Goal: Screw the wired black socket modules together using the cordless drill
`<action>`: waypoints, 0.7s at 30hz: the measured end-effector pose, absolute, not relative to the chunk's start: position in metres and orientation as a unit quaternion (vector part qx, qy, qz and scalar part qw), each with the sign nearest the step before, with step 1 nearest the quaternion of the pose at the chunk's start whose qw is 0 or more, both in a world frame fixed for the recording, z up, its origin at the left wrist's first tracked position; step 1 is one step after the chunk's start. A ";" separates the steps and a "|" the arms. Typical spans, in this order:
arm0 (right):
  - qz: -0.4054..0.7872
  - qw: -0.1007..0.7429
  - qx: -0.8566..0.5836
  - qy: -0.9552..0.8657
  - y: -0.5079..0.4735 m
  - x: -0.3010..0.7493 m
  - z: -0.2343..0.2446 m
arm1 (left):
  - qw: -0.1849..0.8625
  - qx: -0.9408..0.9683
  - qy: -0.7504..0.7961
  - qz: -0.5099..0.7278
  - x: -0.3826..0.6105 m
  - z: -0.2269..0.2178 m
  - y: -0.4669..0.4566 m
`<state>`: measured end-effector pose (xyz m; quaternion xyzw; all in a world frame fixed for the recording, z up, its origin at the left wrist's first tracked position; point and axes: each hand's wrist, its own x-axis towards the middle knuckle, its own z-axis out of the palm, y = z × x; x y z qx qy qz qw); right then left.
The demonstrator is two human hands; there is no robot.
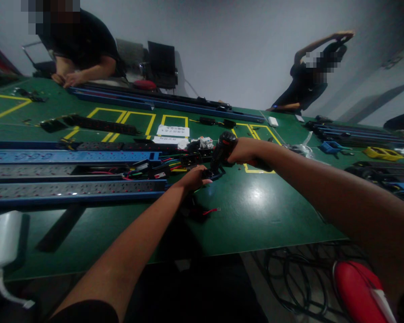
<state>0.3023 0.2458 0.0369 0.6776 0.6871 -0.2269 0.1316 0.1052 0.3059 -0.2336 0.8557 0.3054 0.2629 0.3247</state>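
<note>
My right hand point(244, 150) is wrapped round a black power screwdriver point(225, 143), its nose pointing down at a small black part point(216, 174). My left hand point(192, 178) is closed on that part from the left; the fingertips are partly hidden and its exact kind does not show. Just left of them, coloured wires point(170, 159) and small black socket modules point(160, 172) stick out from the ends of long blue-edged power strips point(77, 197). A red wire with a metal end point(211, 211) lies on the table below my left hand.
Paper labels point(173, 131) and white connectors point(205, 142) lie beyond my hands on the green table point(276, 206). A white box with a cable point(3, 242) stands front left. A red stool point(358, 287) is at lower right. Two people are across the table.
</note>
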 end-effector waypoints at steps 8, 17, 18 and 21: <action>-0.241 0.133 0.661 0.698 0.246 0.301 0.038 | 0.319 0.857 0.310 0.261 0.106 -0.238 0.308; -0.230 0.146 0.662 0.699 0.249 0.300 0.037 | 0.327 0.852 0.318 0.258 0.104 -0.237 0.306; -0.231 0.146 0.660 0.700 0.249 0.299 0.037 | 0.328 0.852 0.316 0.259 0.104 -0.237 0.306; -0.236 0.140 0.661 0.698 0.248 0.298 0.037 | 0.330 0.852 0.312 0.261 0.104 -0.239 0.307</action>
